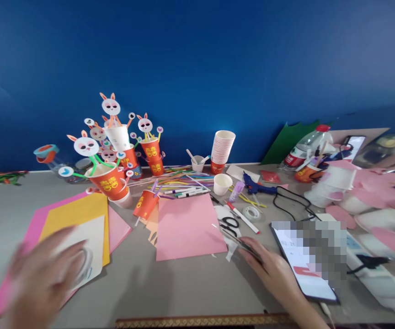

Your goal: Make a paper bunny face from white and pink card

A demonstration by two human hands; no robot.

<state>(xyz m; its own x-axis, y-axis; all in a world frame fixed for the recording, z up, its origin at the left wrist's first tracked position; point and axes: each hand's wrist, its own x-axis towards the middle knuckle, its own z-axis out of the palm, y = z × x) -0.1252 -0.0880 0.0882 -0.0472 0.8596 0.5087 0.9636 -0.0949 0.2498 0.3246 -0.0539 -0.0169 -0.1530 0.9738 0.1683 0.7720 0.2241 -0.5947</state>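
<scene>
My left hand, smeared by motion, is over a white sheet at the left. A pale ring-shaped thing shows beside its fingers; whether I hold it is unclear. My right hand is closed round a slim, dark, pen-like tool with a pale thin tip pointing left. That tip reaches over the right edge of a pink paper sheet. Black-handled scissors lie just beyond the tool. An orange paper cup with purple pipe cleaners tilts behind the pink sheet.
Rabbit-faced cups stand at the back left. Markers, a white cup, stacked cups, a tape roll and a blue glue gun with its cord lie behind. A phone and pink-white cup pieces occupy the right.
</scene>
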